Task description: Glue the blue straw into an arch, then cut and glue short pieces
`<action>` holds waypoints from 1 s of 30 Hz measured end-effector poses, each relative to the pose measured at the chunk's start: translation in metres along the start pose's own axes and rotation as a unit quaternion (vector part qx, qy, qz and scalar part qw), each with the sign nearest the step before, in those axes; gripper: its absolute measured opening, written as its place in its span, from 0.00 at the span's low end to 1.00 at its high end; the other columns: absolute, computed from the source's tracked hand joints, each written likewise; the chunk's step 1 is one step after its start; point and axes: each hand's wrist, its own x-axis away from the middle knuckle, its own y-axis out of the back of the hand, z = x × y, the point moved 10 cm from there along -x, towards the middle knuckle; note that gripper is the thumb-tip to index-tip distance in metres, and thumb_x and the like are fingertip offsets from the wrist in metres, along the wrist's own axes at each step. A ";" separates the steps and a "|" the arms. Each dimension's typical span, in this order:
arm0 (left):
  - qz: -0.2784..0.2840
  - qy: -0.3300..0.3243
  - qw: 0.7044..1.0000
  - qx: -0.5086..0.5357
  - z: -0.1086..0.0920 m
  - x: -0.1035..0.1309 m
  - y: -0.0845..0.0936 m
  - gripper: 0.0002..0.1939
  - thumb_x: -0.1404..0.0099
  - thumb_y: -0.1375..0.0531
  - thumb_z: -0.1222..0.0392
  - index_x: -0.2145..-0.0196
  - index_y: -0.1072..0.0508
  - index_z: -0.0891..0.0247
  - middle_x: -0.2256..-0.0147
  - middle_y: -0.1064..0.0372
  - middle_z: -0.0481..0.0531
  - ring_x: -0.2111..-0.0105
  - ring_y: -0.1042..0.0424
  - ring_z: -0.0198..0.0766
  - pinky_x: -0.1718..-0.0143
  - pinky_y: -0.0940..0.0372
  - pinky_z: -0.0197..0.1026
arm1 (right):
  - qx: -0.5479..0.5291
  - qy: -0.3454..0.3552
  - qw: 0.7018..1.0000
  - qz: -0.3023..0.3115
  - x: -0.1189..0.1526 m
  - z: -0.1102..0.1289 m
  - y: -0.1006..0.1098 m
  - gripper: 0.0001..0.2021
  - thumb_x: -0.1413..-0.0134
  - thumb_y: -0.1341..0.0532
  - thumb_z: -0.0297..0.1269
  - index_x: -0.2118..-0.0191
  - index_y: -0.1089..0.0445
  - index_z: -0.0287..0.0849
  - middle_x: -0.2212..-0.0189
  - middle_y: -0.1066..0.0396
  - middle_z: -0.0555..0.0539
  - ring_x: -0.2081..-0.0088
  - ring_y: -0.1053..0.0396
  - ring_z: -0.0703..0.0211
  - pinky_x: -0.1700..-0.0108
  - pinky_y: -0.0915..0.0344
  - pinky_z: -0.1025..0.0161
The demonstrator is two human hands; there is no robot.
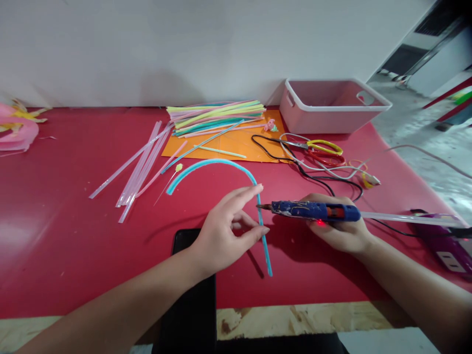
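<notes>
A blue pipe cleaner [221, 162], curved into a hook, is held by my left hand [230, 228], with fingertips at two spots on its straight part. My right hand [341, 231] is wrapped round a dark blue glue gun [306, 210] with a small red light on. The gun's nozzle points left and meets or overlaps the pipe cleaner between my left fingertips; I cannot tell whether they touch. A clear glue stick [405, 218] sticks out of the gun's back end. Left of the pipe cleaner lies a thin pin-like stem with a yellow tip [179, 167].
Pipe cleaners [217, 118] are piled on orange paper [224, 153]. Clear sticks [142, 167] lie to the left. Scissors [324, 147], cables and a pink basket [332, 120] stand at the right. A black phone-like object [191, 314] lies under my left forearm; a purple power strip [442, 246] is far right.
</notes>
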 end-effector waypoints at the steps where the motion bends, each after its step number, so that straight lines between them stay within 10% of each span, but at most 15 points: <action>1: 0.001 0.002 1.000 0.000 0.000 0.000 0.000 0.33 0.38 0.34 0.67 0.37 0.34 0.55 0.37 0.42 0.61 0.69 0.24 0.28 0.62 0.23 0.35 | -0.001 0.003 1.000 0.000 0.000 0.000 0.000 0.04 0.49 0.36 0.38 0.67 0.29 0.45 0.77 0.30 0.49 0.78 0.38 0.61 0.76 0.40 0.63; 30: 0.009 0.111 0.989 0.093 0.015 -0.003 -0.001 0.38 0.41 0.32 0.66 0.35 0.38 0.59 0.36 0.41 0.66 0.72 0.26 0.24 0.69 0.28 0.29 | -0.027 0.019 0.998 -0.044 0.002 -0.005 0.017 0.05 0.44 0.34 0.42 0.68 0.26 0.49 0.76 0.28 0.50 0.78 0.33 0.58 0.77 0.36 0.62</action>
